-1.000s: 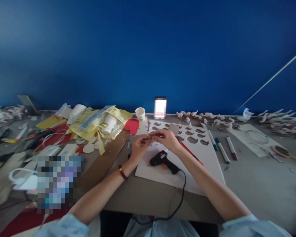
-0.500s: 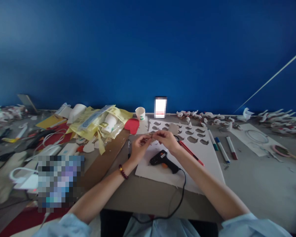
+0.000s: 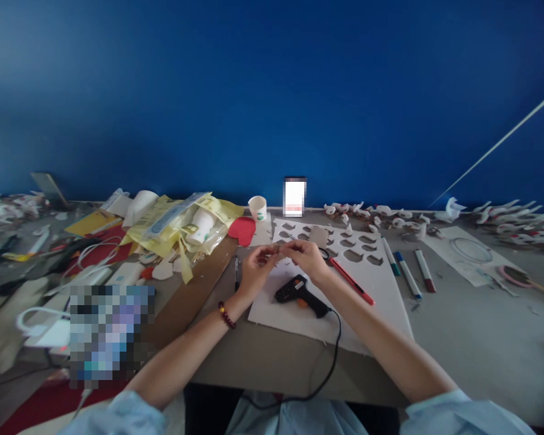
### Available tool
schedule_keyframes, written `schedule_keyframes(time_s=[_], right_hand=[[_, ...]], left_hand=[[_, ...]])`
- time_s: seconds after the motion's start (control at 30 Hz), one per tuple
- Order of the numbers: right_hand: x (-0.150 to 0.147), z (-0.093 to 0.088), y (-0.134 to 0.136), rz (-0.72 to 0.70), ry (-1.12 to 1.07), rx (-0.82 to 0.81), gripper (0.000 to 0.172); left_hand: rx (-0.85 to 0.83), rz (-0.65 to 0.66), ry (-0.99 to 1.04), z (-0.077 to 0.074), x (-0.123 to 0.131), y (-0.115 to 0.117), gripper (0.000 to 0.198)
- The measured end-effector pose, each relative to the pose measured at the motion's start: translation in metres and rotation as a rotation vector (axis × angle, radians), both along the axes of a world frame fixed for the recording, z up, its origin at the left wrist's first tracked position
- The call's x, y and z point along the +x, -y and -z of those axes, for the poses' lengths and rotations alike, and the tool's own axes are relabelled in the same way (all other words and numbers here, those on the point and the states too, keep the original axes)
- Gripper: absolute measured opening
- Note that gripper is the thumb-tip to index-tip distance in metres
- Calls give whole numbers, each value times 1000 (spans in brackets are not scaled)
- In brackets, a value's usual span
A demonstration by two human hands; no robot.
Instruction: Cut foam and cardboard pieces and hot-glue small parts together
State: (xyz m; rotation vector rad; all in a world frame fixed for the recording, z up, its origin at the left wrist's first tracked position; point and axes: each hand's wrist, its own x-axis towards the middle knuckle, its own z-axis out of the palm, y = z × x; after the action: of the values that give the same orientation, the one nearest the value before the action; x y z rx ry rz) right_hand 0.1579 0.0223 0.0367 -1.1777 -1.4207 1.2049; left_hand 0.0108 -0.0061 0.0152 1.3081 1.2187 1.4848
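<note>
My left hand and my right hand meet fingertip to fingertip over a white board. Both are closed in a pinch around something small, mostly hidden by the fingers, too small to name. Just below them a black glue gun lies on the board, its orange trigger showing and its cord running toward me. Beside my right wrist rests a red pen-like tool. Rows of curved cut-outs pierce the far part of the board. Left of my left hand lies a black pen.
Markers lie to the right of the board. White bird-like pieces line the wall. At left are a yellow plastic bag, a brown cardboard strip and cables. A paper cup and a lit phone stand behind.
Almost nothing differs. Both hands stay together in the same place, with only a very slight shift of the fingers.
</note>
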Motion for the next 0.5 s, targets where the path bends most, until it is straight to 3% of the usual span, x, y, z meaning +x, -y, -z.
schedule_keyframes(time_s=[0.1,0.33,0.5], right_hand=[[2,0,-1,-27,23,51,22],[5,-3,-4,-11,-36,1,33],[6,-4,-4,-116,-74,-25,38]], left_hand=[[16,-24,8,-3,-1,-1,21],[-65,-11,66,-8,-2,0,21],[-3,56,7,-8,-3,-1,20]])
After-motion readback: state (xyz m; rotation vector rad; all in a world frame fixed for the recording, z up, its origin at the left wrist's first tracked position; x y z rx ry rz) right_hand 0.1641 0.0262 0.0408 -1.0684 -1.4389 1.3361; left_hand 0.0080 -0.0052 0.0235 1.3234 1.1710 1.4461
